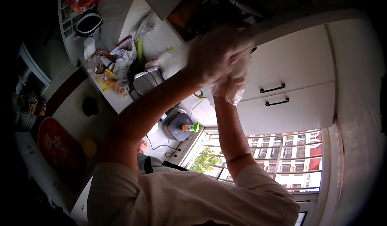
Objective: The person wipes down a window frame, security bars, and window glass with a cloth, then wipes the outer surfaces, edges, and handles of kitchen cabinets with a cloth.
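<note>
Both of my arms are raised in front of me toward an open wall cabinet (183, 16) with a dark, cluttered inside. My left hand (211, 57) wears a thin clear plastic glove and is smeared by motion. My right hand (230, 85), also in a clear glove bunched at the wrist, overlaps it from below. The fingers of both hands are blurred or hidden, and I cannot make out anything held. Close beside the hands are white cabinet doors (294, 61).
Black handles (272, 88) stick out from the doors. On the counter stand a grey appliance (177, 127), a silver metal box (147, 81) and several plastic bags (125, 61). A dark bin (89, 24) is at upper left. A red mat (58, 143) lies on the floor. A barred window (278, 157) is lower right.
</note>
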`<state>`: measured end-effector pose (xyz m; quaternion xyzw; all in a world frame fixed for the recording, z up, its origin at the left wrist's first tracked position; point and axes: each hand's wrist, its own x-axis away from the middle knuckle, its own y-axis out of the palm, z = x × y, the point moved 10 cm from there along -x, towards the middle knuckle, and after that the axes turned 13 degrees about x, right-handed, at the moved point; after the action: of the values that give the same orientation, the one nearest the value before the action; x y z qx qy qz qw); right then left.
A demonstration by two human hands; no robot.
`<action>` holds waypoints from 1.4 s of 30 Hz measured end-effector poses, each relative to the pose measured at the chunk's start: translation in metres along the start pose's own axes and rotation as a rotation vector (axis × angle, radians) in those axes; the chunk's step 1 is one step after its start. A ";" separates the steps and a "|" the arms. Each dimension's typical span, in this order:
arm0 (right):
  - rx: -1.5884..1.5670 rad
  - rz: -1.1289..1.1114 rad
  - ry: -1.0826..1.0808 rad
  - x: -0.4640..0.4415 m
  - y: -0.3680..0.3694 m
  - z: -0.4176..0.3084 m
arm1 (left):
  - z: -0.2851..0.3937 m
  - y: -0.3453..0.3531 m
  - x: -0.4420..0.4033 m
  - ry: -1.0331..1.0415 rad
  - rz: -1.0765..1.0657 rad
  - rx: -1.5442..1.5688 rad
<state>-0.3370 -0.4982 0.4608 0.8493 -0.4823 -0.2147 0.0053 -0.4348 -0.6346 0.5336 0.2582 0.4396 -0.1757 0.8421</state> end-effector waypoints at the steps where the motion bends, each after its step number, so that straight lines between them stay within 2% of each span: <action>1: 0.129 -0.119 -0.095 -0.007 0.000 -0.004 | -0.010 -0.001 0.019 -0.020 -0.057 0.024; 2: 0.261 -0.234 -0.188 -0.009 0.005 -0.008 | -0.021 -0.008 0.040 -0.016 -0.027 -0.015; 3: 0.265 -0.137 -0.090 0.001 0.022 -0.018 | -0.035 -0.015 0.068 -0.018 0.001 -0.053; 5: 0.208 -0.184 -0.106 -0.003 0.025 -0.016 | -0.088 -0.029 0.136 -0.106 -0.078 -0.014; 6: 0.182 -0.206 -0.107 -0.002 0.026 -0.015 | -0.099 -0.032 0.159 -0.108 -0.187 -0.101; 7: 0.188 -0.192 -0.100 -0.002 0.024 -0.014 | -0.106 -0.047 0.174 -0.120 -0.056 -0.081; 9: 0.193 -0.168 -0.093 -0.003 0.024 -0.012 | -0.131 -0.056 0.212 -0.148 -0.098 -0.118; 13: 0.186 -0.114 -0.069 -0.005 0.023 -0.012 | -0.164 -0.073 0.267 -0.346 -0.166 -0.249; 16: 0.155 -0.134 -0.083 -0.002 0.026 -0.015 | -0.176 -0.084 0.292 -0.411 -0.145 -0.259; 17: 0.140 -0.166 -0.114 -0.003 0.028 -0.015 | -0.174 -0.086 0.296 -0.367 -0.111 -0.285; 21: 0.137 -0.168 -0.074 -0.004 0.026 -0.013 | -0.186 -0.087 0.302 -0.457 -0.206 -0.259; 23: 0.172 -0.097 -0.081 -0.004 0.027 -0.015 | -0.195 -0.089 0.315 -0.509 -0.257 -0.269; 26: 0.212 -0.101 -0.105 -0.004 0.025 -0.015 | -0.220 -0.082 0.369 -0.579 -0.510 -0.528; 27: 0.226 -0.125 -0.114 -0.005 0.024 -0.015 | -0.214 -0.081 0.376 -0.571 -0.466 -0.444; 28: 0.206 -0.131 -0.112 -0.007 0.024 -0.015 | -0.209 -0.085 0.380 -0.610 -0.415 -0.551; 30: 0.178 -0.132 -0.097 -0.006 0.021 -0.014 | -0.195 -0.091 0.373 -0.658 -0.316 -0.403; 33: 0.203 -0.084 -0.120 -0.002 0.027 -0.019 | -0.181 -0.121 0.370 -0.632 -0.001 -0.150; 36: 0.198 -0.046 -0.138 -0.002 0.026 -0.018 | -0.153 -0.117 0.334 -0.394 -0.046 -0.271; 37: 0.202 -0.047 -0.139 -0.003 0.023 -0.017 | -0.154 -0.111 0.333 -0.347 -0.002 -0.235; 38: 0.206 -0.051 -0.141 -0.004 0.021 -0.017 | -0.137 -0.104 0.297 -0.359 -0.006 -0.224; 42: 0.005 -0.130 -0.146 -0.006 0.023 -0.016 | -0.143 -0.085 0.281 -0.436 0.033 -0.193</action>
<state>-0.3524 -0.5091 0.4828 0.8611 -0.4255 -0.2746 -0.0458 -0.4171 -0.6384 0.2071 0.1396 0.2580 -0.1706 0.9407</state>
